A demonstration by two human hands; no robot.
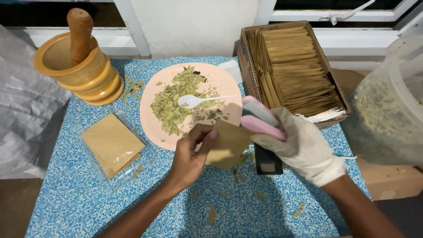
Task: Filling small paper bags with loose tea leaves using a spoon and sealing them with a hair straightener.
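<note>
The bare left hand pinched the left edge of a brown paper sachet above the blue speckled table, while the gloved right hand, just right of it, gripped a pink heat sealer clamped over the sachet's upper right corner, near the pink plate of crushed dried leaves.

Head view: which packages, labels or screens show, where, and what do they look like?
Flat brown paper pouch: centre, held by the bare left hand, clamped in the pink handheld sealer gripped by the gloved right hand.
Clear plastic bag of tan paper pouches: left on the blue speckled table, flat, rectangular.
Brown cardboard box: upper right, packed with upright tan pouches.
No screens or legible labels.
</note>
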